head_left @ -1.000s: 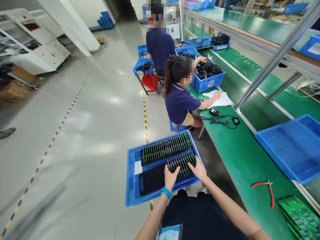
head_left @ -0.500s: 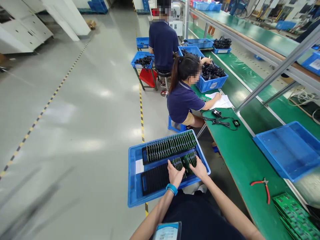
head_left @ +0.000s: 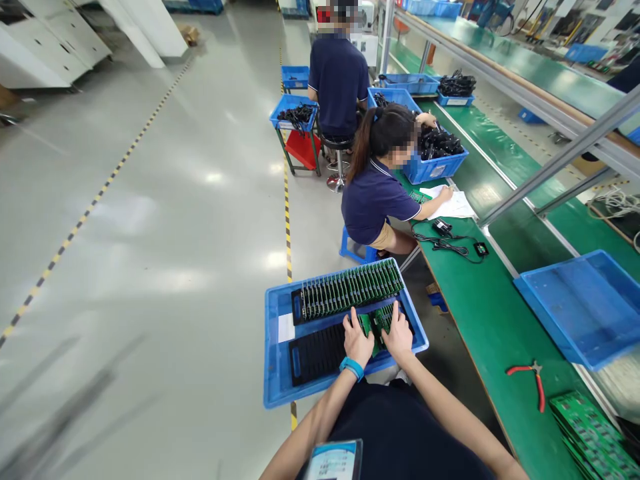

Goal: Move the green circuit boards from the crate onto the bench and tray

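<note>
A blue plastic tray [head_left: 273,353] lies in front of me, holding black slotted racks. The far rack [head_left: 320,305] carries a long row of upright green circuit boards [head_left: 353,289]. In the near rack [head_left: 317,353], many slots show bare at the left. A small bunch of green circuit boards [head_left: 383,319] stands at its right end. My left hand [head_left: 357,341], with a blue wristband, and my right hand [head_left: 398,337] close around that bunch from both sides.
A green workbench [head_left: 480,333] runs along my right, bearing red-handled pliers [head_left: 533,380], stacked circuit boards [head_left: 590,433] and a blue tray [head_left: 580,310]. Farther along, a seated co-worker [head_left: 375,200] reaches over papers, with another person [head_left: 339,83] beyond. Grey floor lies left.
Both hands have moved together onto the boards in the near rack, and the boards there now stand in a shorter bunch. The view has shifted, putting the tray farther right.
</note>
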{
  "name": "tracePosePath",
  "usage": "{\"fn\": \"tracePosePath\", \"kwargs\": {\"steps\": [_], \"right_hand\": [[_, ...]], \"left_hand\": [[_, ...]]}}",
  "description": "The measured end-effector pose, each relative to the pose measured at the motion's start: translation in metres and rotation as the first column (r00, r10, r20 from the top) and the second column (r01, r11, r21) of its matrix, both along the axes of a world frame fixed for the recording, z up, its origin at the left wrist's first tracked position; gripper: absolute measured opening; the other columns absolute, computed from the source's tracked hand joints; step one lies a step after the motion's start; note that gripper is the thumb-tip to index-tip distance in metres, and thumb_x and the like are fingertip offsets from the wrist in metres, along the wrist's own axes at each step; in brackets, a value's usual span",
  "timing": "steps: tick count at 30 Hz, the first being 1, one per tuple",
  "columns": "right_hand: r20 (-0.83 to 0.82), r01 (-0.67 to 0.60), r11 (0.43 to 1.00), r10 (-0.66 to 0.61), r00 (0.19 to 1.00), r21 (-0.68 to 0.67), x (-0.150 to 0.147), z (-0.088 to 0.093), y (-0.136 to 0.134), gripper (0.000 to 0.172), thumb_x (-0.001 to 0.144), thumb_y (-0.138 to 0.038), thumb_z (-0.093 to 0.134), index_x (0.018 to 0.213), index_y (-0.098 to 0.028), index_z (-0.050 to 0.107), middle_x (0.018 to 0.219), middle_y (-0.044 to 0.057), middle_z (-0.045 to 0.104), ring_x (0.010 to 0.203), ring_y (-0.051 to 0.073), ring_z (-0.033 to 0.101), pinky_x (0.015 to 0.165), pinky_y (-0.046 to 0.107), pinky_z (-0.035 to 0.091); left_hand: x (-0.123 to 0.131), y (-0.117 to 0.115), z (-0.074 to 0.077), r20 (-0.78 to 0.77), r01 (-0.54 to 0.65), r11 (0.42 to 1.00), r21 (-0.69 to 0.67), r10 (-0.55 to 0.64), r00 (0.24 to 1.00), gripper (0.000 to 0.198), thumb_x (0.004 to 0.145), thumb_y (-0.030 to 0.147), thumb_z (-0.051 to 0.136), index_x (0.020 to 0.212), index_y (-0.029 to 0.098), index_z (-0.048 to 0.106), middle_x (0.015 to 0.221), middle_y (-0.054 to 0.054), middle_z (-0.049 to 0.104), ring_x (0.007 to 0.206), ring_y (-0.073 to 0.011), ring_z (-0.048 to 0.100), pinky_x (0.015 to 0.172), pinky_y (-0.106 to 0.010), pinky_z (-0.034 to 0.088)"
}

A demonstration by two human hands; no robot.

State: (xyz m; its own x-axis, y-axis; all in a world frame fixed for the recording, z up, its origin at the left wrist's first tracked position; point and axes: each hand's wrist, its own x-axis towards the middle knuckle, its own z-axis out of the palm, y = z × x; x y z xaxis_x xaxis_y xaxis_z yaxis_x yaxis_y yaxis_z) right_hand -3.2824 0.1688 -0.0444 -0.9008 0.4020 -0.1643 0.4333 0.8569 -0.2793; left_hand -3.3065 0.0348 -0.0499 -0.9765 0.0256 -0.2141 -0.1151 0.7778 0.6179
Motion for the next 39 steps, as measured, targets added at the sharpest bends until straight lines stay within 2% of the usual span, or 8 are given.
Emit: {"fn": "tracePosePath", "kwargs": {"steps": [6, 10, 13, 17, 21, 24, 32, 39], "right_hand": [[0.056, -0.016, 1.000, 0.014, 0.998, 0.027, -0.005, 0.006, -0.010, 0.099, 0.081, -0.023, 0.058, 0.159, -0.018, -0.002, 0.128, 0.021, 0.050, 0.109, 0.036, 0.056, 0.076, 0.039, 0.054], [0.106, -0.008, 0.999, 0.003, 0.994, 0.040, -0.012, 0.009, -0.019, 0.105, 0.078, -0.020, 0.062, 0.159, -0.018, -0.003, 0.135, 0.023, 0.046, 0.112, 0.037, 0.055, 0.076, 0.037, 0.054], [0.135, 0.022, 0.998, -0.029, 0.990, 0.051, -0.016, 0.009, -0.021, 0.105, 0.080, -0.023, 0.063, 0.158, -0.015, -0.007, 0.138, 0.026, 0.043, 0.108, 0.036, 0.059, 0.078, 0.040, 0.053], [0.164, 0.025, 0.999, -0.032, 0.986, 0.043, -0.018, 0.009, -0.015, 0.103, 0.082, -0.020, 0.061, 0.158, -0.018, -0.008, 0.124, 0.019, 0.053, 0.097, 0.031, 0.063, 0.076, 0.036, 0.051], [0.177, 0.032, 0.999, -0.037, 0.983, 0.031, -0.018, 0.011, -0.007, 0.107, 0.081, -0.019, 0.062, 0.157, -0.021, -0.012, 0.118, 0.013, 0.056, 0.086, 0.025, 0.066, 0.070, 0.032, 0.049], [0.188, 0.045, 0.999, -0.048, 0.981, 0.021, -0.019, 0.013, -0.001, 0.108, 0.081, -0.020, 0.063, 0.157, -0.022, -0.013, 0.116, 0.011, 0.057, 0.081, 0.022, 0.066, 0.068, 0.031, 0.047], [0.210, 0.100, 0.995, -0.093, 0.973, -0.021, -0.020, 0.019, 0.006, 0.107, 0.078, -0.019, 0.063, 0.158, -0.023, -0.008, 0.116, 0.010, 0.058, 0.083, 0.023, 0.067, 0.070, 0.031, 0.046], [0.175, 0.195, 0.975, -0.175, 0.969, -0.104, -0.015, 0.036, 0.013, 0.110, 0.072, -0.016, 0.065, 0.159, -0.026, -0.002, 0.121, 0.010, 0.060, 0.092, 0.024, 0.067, 0.079, 0.031, 0.049]], "left_hand": [[-0.002, 0.000, 0.002, 0.017, 0.047, 0.998, -0.033, -0.046, 0.999, 0.073, 0.078, 0.024, 0.064, 0.146, 0.017, 0.036, 0.152, -0.023, 0.024, 0.115, -0.0358, 0.060, 0.090, -0.045, 0.054], [-0.001, 0.004, 0.004, 0.014, 0.083, 0.996, -0.034, -0.082, 0.997, 0.067, 0.078, 0.026, 0.066, 0.140, 0.018, 0.041, 0.152, -0.022, 0.023, 0.118, -0.0369, 0.058, 0.092, -0.046, 0.053], [-0.001, 0.001, 0.003, 0.020, 0.069, 0.997, -0.023, -0.068, 0.997, 0.063, 0.077, 0.023, 0.065, 0.136, 0.018, 0.042, 0.151, -0.021, 0.025, 0.115, -0.0347, 0.060, 0.091, -0.045, 0.053], [-0.001, -0.011, 0.001, 0.033, 0.014, 1.000, 0.010, -0.015, 0.999, 0.061, 0.074, 0.016, 0.063, 0.132, 0.019, 0.041, 0.146, -0.019, 0.031, 0.110, -0.0306, 0.063, 0.087, -0.041, 0.055], [-0.003, -0.020, 0.004, 0.038, -0.026, 0.998, 0.061, 0.024, 0.999, 0.058, 0.074, 0.014, 0.064, 0.127, 0.021, 0.042, 0.140, -0.015, 0.037, 0.107, -0.0269, 0.063, 0.084, -0.037, 0.055], [-0.006, -0.026, 0.009, 0.037, -0.052, 0.994, 0.098, 0.048, 0.998, 0.056, 0.073, 0.013, 0.066, 0.124, 0.022, 0.043, 0.133, -0.012, 0.042, 0.103, -0.0247, 0.063, 0.082, -0.036, 0.056], [-0.010, -0.046, 0.025, -0.016, -0.070, 0.987, 0.148, 0.073, 0.997, 0.052, 0.073, 0.011, 0.066, 0.119, 0.022, 0.045, 0.127, -0.010, 0.045, 0.113, -0.0251, 0.057, 0.092, -0.039, 0.053], [-0.009, -0.039, 0.052, -0.124, 0.055, 0.986, 0.157, -0.036, 0.992, 0.048, 0.076, 0.020, 0.065, 0.120, 0.020, 0.046, 0.122, -0.012, 0.048, 0.123, -0.0316, 0.050, 0.104, -0.049, 0.047]]}}
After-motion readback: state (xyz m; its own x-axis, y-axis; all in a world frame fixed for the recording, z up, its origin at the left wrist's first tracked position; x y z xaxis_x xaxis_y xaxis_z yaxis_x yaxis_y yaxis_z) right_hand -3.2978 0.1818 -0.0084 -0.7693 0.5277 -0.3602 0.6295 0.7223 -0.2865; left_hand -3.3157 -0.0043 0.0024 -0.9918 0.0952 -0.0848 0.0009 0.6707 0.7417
